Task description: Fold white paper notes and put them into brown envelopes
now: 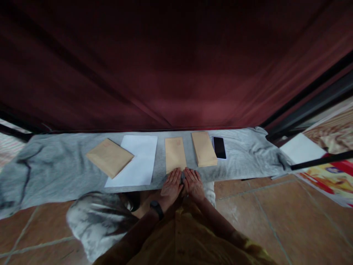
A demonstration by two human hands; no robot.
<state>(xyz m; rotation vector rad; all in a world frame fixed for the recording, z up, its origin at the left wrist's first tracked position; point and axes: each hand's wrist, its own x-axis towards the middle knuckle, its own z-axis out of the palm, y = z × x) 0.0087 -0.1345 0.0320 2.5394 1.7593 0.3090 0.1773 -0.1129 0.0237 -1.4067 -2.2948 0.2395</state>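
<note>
My left hand (171,184) lies flat, fingers stretched out, with its fingertips at the near edge of a brown paper envelope (175,154). Close beside it, my right hand (193,185) rests palm down on the edge of the grey cloth (242,158), fingers extended and holding nothing. Its fingertips are just off the envelope's lower right corner. A stack of brown envelopes (203,149) sits to the right of the single one. On the left, another pile of brown envelopes (109,157) lies slanted, partly over white paper (142,158).
A smartphone (219,148) lies right of the envelope stack, its screen dark. Behind the cloth-covered narrow surface hangs a dark red curtain (176,92). Black metal bars (311,99) stand at the right, near a colourful printed package (333,180). Tiled floor (248,209) shows below.
</note>
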